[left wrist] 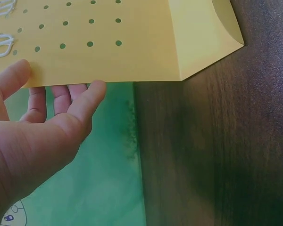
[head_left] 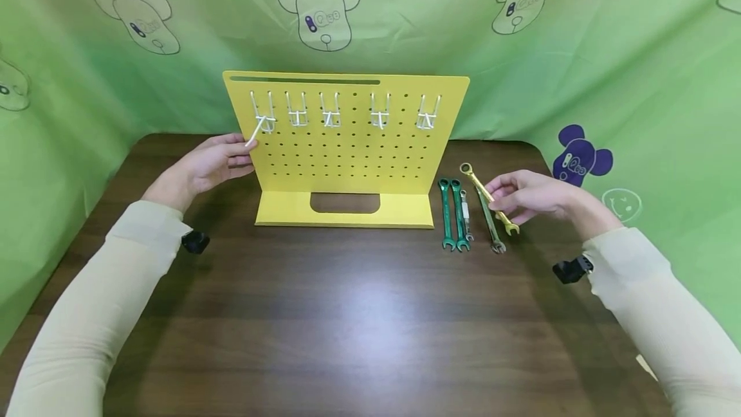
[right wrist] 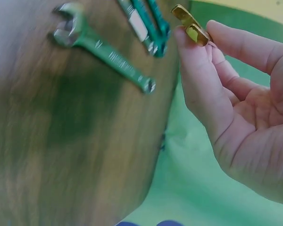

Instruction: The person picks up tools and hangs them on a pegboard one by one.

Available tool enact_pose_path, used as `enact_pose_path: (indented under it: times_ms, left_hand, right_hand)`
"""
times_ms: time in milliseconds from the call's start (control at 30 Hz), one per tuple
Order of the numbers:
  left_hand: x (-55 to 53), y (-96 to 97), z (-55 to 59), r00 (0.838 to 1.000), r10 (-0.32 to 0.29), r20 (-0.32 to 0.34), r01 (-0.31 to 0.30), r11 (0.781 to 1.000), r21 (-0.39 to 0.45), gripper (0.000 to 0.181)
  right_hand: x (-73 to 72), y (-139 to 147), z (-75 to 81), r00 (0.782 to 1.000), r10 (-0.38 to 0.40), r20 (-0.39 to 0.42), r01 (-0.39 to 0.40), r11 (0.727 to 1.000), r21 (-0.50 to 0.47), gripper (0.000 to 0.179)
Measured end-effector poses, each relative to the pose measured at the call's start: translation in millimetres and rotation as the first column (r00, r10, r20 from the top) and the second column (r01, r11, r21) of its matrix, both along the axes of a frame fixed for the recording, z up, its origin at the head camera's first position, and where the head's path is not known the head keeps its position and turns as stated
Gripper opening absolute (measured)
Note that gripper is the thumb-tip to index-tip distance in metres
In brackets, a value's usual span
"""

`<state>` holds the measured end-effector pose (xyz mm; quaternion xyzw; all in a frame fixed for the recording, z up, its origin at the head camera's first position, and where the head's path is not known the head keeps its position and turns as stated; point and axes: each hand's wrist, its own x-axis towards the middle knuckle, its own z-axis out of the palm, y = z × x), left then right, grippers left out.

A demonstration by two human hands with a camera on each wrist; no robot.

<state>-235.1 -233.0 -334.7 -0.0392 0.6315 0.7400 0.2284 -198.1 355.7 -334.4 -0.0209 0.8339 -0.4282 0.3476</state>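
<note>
A yellow pegboard (head_left: 283, 208) stands on the table, with several white wire hooks (head_left: 330, 118) in a row across its upper part. My left hand (head_left: 211, 165) holds the board's left edge, the thumb lying over the front face and other fingers passing behind, as the left wrist view shows. Between thumb and fingers, my right hand (head_left: 528, 197) pinches a gold combination wrench (head_left: 477, 184), raised at a slant. Beneath it lies a green combination wrench (right wrist: 111, 59) with a bare metal jaw end. Two more green wrenches (head_left: 446, 214) and a small silver wrench (head_left: 466, 211) lie alongside.
The dark wood table (head_left: 324, 314) runs under everything. Green cloth (head_left: 405, 11) printed with bear faces hangs behind and around it. A slot is cut in the pegboard's base. Small black cameras (head_left: 195, 242) sit at both wrists.
</note>
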Motion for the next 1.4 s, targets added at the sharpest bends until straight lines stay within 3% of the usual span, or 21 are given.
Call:
enact_pose_path:
  times_ms: [467, 767, 1033, 1167, 1400]
  left_hand:
    - [3.2, 1.0, 0.5, 1.000, -0.008, -0.016, 0.007, 1.000, -0.031, 0.026]
    - [2.3, 4.2, -5.5, 1.000, 0.017, -0.021, -0.018, 1.000, -0.019, 0.022]
    - [1.8, 3.2, -4.5, 0.999, 0.030, -0.022, -0.031, 0.999, -0.024, 0.024]
    - [3.1, 2.9, -4.4, 0.999, 0.033, -0.029, -0.034, 0.999, -0.026, 0.024]
    - [1.9, 3.3, -5.5, 0.999, 0.033, -0.039, -0.035, 0.998, -0.046, 0.025]
  right_hand:
    - [8.5, -40, 33.0, 0.995, 0.102, -0.008, -0.103, 0.993, -0.054, 0.046]
    - [17.3, -53, 62.0, 0.964, 0.216, -0.157, -0.234, 0.966, -0.106, 0.035]
    - [21.1, -59, 88.0, 0.921, 0.232, -0.312, -0.292, 0.942, -0.165, 0.026]
    - [18.5, -61, 87.9, 0.915, 0.210, -0.345, -0.288, 0.938, -0.193, 0.026]
    - [11.4, -63, 69.4, 0.923, 0.163, -0.349, -0.250, 0.943, -0.220, 0.027]
